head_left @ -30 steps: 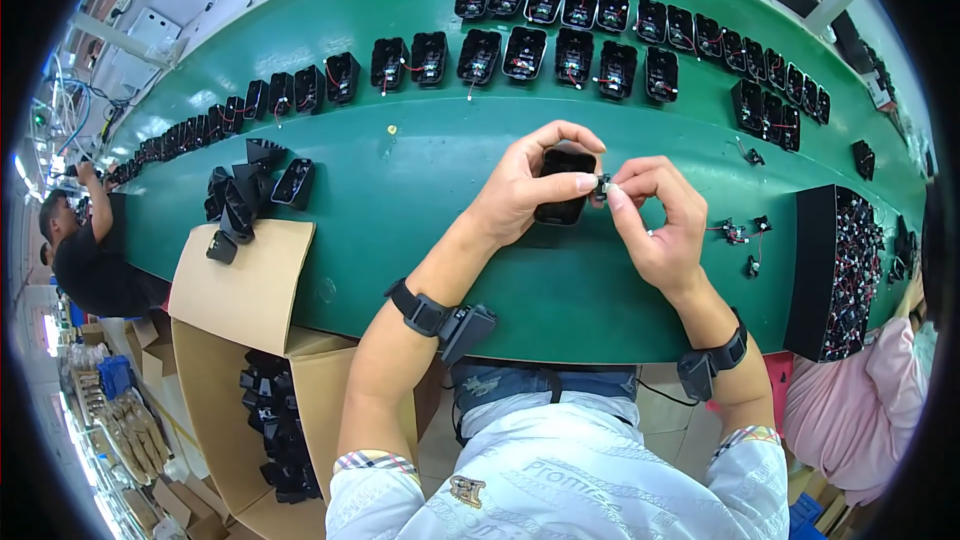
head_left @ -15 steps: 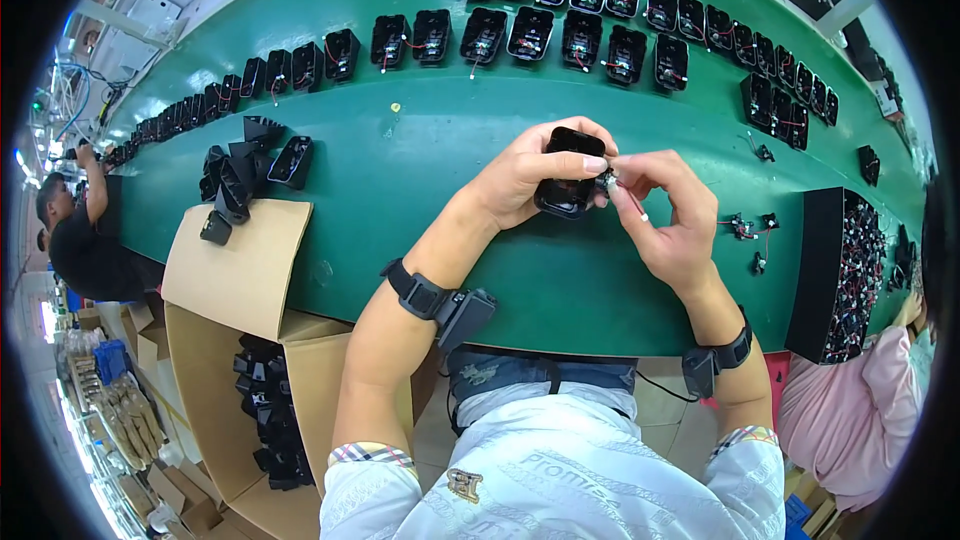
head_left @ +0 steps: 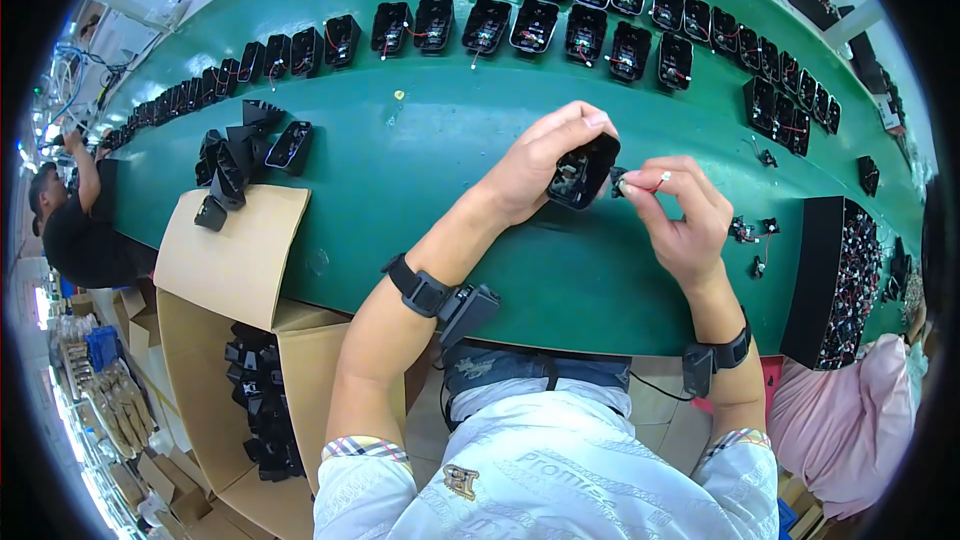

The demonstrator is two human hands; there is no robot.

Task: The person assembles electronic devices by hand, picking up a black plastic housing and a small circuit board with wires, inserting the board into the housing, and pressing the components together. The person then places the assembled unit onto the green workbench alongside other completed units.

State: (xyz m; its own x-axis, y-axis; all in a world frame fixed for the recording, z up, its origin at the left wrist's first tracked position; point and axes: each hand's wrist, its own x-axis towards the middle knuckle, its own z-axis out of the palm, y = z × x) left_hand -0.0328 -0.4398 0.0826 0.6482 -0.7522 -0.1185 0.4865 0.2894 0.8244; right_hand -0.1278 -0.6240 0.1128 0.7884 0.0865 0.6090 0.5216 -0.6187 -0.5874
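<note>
The right hand [head_left: 680, 215] has drawn back a little, pinching a small wired part [head_left: 640, 180] just beside the black housing [head_left: 582, 170] — gripped by the left hand [head_left: 540, 165] above the green worktop [head_left: 420, 170].

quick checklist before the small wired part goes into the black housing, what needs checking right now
1. Housing held firmly: ok. The left hand wraps the black housing above the green table.
2. Open side faces the part: ok, its cavity is turned toward the right hand.
3. Part pinched securely: ok. The right hand's fingertips hold the small wired part just beside the housing's edge.
4. Wire free of the opening: cannot tell, too small to see.
5. Cavity free of debris: cannot tell, the inside is dark.
6. Spare parts within reach: ok, loose wired pieces lie to the right beside the black bin.
</note>
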